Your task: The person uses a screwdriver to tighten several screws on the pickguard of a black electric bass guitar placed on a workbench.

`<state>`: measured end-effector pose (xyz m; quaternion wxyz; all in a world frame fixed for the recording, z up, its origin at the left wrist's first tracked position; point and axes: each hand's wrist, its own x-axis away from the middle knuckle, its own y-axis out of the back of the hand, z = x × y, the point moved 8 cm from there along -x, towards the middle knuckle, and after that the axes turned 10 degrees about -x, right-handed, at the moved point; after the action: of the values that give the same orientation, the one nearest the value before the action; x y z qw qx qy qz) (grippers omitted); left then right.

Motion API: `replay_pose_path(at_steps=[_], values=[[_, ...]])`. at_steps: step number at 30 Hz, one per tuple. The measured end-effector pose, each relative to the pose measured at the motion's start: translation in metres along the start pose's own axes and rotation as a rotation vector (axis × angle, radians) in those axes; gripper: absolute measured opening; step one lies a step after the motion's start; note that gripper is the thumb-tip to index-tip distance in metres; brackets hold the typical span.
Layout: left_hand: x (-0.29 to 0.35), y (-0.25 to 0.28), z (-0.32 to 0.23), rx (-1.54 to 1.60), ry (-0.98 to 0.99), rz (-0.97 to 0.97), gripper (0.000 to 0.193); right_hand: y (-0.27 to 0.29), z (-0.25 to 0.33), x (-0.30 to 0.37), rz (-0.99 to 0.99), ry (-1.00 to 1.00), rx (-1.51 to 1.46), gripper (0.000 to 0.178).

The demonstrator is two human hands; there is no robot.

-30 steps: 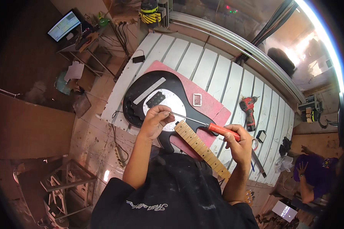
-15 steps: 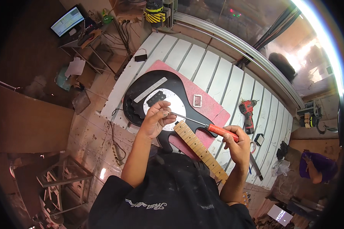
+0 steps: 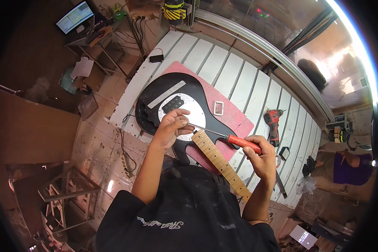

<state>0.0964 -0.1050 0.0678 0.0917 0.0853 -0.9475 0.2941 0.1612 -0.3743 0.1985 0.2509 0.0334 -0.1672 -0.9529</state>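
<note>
My right hand (image 3: 259, 157) is wrapped round the red handle of a screwdriver (image 3: 242, 143). Its metal shaft points left, to the fingertips of my left hand (image 3: 174, 126). Those fingers are pinched at the tip; whatever small thing they hold is too small to make out. Beneath them lies a black electric guitar body (image 3: 197, 90) with a round white plate (image 3: 194, 110) and a black pickup (image 3: 172, 105). A metal ruler (image 3: 167, 94) rests across the body. The maple guitar neck (image 3: 220, 161) runs from beside the plate toward my right forearm.
A pink mat (image 3: 235, 119) lies under the guitar on the white slatted table (image 3: 256, 80). On it sits a small whitish rectangular frame (image 3: 218, 108). To the right are a red cordless drill (image 3: 272, 126) and a roll of tape (image 3: 278, 160). A person in purple (image 3: 352, 168) is at the far right.
The view has shifted slightly. Both hands keep nearly the same pose, with the screwdriver tip still at my left fingertips. The person in purple at the right has moved.
</note>
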Motion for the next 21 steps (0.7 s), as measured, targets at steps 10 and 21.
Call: replay_pose_path(at_steps=[10,21], values=[[0.019,0.008,0.049,-0.006,0.138,0.026,0.035,-0.051,0.028,0.000,0.134,0.117,0.177,0.027],[0.031,0.037,0.058,0.482,0.007,-0.111,0.044,-0.041,0.023,0.000,0.061,0.061,0.186,0.026]])
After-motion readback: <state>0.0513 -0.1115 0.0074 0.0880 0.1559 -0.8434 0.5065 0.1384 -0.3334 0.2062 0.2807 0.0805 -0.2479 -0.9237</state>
